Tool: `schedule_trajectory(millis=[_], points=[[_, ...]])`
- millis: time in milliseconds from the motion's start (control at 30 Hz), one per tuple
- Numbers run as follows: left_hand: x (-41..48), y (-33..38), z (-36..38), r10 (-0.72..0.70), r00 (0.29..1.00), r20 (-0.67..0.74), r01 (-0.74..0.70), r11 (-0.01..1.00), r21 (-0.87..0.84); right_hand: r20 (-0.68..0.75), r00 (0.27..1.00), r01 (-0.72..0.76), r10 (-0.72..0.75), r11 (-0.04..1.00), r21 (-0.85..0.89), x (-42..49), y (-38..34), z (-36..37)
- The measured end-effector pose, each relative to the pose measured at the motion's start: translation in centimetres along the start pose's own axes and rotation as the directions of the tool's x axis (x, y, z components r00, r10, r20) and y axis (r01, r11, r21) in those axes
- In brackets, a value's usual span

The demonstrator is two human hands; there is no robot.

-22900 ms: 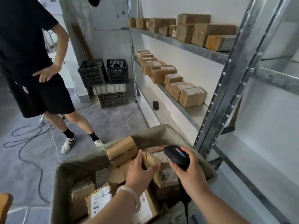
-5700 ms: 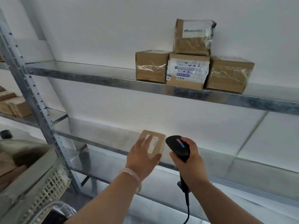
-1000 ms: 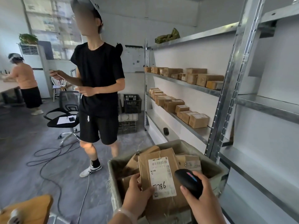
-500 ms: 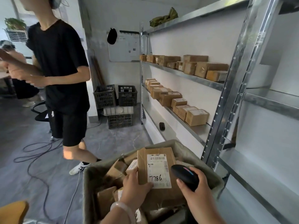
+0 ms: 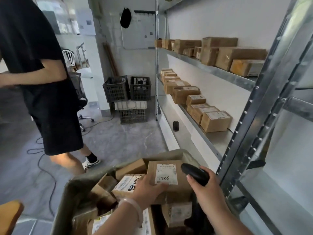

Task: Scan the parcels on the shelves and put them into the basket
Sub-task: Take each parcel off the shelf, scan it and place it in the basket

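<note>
Left hand point(image 5: 147, 188) holds parcel point(image 5: 170, 174), right hand point(image 5: 207, 189) scanner point(image 5: 194, 173).

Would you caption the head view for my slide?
Left hand holds labelled parcel over basket; right hand grips scanner.

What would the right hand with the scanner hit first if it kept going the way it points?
Probably the parcel marked 7786, held by the left hand over the basket: the scanner in the right hand aims at it. Depth is unclear, so it might pass just above.
</note>
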State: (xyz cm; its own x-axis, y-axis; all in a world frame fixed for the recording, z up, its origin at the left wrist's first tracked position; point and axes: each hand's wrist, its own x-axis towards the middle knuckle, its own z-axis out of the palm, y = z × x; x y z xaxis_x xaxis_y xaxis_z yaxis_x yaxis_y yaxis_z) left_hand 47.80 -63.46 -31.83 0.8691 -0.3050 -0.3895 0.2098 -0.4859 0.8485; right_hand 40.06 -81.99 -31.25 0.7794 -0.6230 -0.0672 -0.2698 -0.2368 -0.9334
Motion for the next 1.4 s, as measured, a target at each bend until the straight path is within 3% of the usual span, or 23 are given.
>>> schedule_trajectory(millis=[133,333,467,733,900,1033,1267,1400], points=[[0.7,-0.2,0.1,-0.045,0.999,0.002,0.045,0.996,0.073,0.009,0.999,-0.052,0.052,0.999,-0.013,1.4,1.6,0.7],[1.4,-1.1,-0.1,0.009,0.999,-0.038,-0.001,0.979,0.205,0.01,0.998,-0.061,0.061,0.997,-0.047,1.7,2.2,0.4],[1.0,-0.9,-0.1,0.11,0.993,-0.034,-0.09,0.922,0.377,0.023,1.0,-0.003,0.004,0.999,-0.04,0.4,1.5,-0.2],[-2.5,0.6,-0.5,0.336,0.94,0.061,-0.324,0.822,0.469,-0.065,0.992,0.103,-0.111,0.988,-0.114,-5.5,-0.9,-1.4],[-6.6,2.4,0.6,0.539,0.82,0.194,-0.562,0.689,0.459,-0.244,0.954,0.136,-0.171,0.978,-0.156,-12.6,-2.6,-3.4],[-11.2,3.4,3.2,0.653,0.678,0.336,-0.727,0.529,0.439,-0.425,0.887,0.12,-0.18,0.979,-0.166,-19.7,-2.6,-5.8],[-21.9,4.5,10.6,0.691,0.451,0.565,-0.892,0.364,0.268,-0.691,0.71,0.022,-0.134,0.985,-0.169,-32.5,-2.1,-13.3],[-30.1,6.7,15.1,0.716,0.284,0.637,-0.958,0.245,0.152,-0.8,0.587,-0.047,-0.122,0.982,-0.184,-40.0,-2.5,-18.9]])
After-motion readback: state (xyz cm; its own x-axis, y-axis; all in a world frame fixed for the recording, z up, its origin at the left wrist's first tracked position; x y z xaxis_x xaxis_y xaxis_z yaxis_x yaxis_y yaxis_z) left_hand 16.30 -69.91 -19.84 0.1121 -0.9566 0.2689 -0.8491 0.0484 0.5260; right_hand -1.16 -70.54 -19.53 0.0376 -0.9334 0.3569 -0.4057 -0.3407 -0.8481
